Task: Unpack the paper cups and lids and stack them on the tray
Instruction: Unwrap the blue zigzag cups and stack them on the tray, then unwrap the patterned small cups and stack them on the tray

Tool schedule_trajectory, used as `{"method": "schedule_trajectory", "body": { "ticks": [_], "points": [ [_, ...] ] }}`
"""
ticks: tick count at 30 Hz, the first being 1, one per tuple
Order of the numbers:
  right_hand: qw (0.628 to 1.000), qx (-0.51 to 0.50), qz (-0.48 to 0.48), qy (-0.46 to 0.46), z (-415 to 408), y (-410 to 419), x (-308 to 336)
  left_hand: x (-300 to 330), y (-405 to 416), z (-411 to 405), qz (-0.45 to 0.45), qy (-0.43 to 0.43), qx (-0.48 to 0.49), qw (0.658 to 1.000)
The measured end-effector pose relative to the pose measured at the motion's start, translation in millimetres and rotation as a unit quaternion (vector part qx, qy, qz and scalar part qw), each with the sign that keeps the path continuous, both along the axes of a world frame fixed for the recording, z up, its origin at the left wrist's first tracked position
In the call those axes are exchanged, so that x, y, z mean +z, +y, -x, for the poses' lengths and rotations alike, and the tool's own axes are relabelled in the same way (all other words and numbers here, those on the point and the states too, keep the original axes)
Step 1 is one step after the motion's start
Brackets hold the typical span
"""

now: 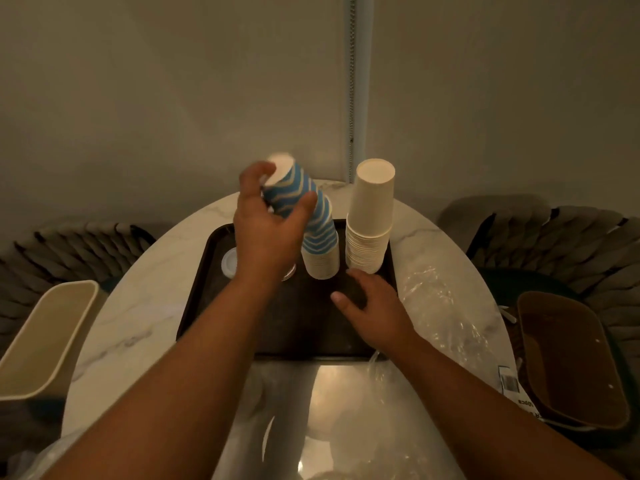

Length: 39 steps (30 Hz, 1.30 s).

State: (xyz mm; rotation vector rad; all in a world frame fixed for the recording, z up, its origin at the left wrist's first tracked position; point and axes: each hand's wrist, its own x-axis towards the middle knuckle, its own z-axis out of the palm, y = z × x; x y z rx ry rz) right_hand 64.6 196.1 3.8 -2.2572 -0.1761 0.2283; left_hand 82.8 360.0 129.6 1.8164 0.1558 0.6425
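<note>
On the dark tray [194, 306] in the middle of the marble table [138, 299], two stacks of upturned paper cups stand side by side, near but apart. The left hand [266, 233] curls round the upper part of the blue-and-white striped stack [311, 223], thumb on one side and fingers near its top — most likely to steady it, since this stack leans: its long axis runs from the mouths on the tray up and away to the left, closed bottoms uppermost. The plain cream stack [372, 216] to its right stands close to upright, bottoms up as well, and nobody touches it.

The right hand [370, 303] hovers low over the tray just in front of the cream stack, fingers loosely spread and holding nothing — ready, I judge, to catch or square either stack.

Behind the left wrist a white lid [228, 263] lies flat on the tray; whether more lie under it I cannot tell. Crumpled clear plastic wrapping [436, 299] lies on the table right of the tray, probably kept off it to leave room for stacking.
</note>
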Motion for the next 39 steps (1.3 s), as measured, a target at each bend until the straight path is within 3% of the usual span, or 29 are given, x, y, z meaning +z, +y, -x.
{"method": "schedule_trajectory", "body": {
  "ticks": [3, 5, 11, 16, 22, 27, 34, 39],
  "points": [
    [0.972, 0.094, 0.215, -0.025, -7.8, 4.6, -20.1, -1.4, 8.0, -27.8, -0.100, 0.021, -0.025, 0.994],
    [0.950, 0.125, 0.287, -0.009, -9.3, 8.0, -31.1, -14.1, 10.0, -38.4, -0.128, 0.053, -0.044, 0.989],
    [0.924, 0.143, 0.355, -0.006, -12.3, 16.9, -37.2, -57.7, 15.5, -46.6, -0.201, 0.130, -0.078, 0.968],
    [0.919, 0.145, 0.366, 0.012, -14.5, 18.4, -35.9, -69.7, 11.7, -43.4, -0.249, 0.134, -0.066, 0.957],
    [0.919, 0.145, 0.368, 0.016, -14.8, 20.0, -35.4, -69.3, 12.4, -40.3, -0.276, 0.153, -0.063, 0.947],
    [0.923, 0.160, 0.346, 0.047, -16.9, 20.0, -29.0, -50.4, 14.0, -41.8, -0.347, 0.205, -0.081, 0.912],
    [0.975, 0.129, 0.181, 0.022, -0.8, 5.0, 7.6, 14.7, 27.9, 0.0, -0.376, 0.176, -0.070, 0.907],
    [0.987, 0.140, 0.076, 0.001, 19.0, 3.4, 34.3, 50.0, 44.8, 53.4, -0.373, 0.230, -0.045, 0.898]
  ]
}}
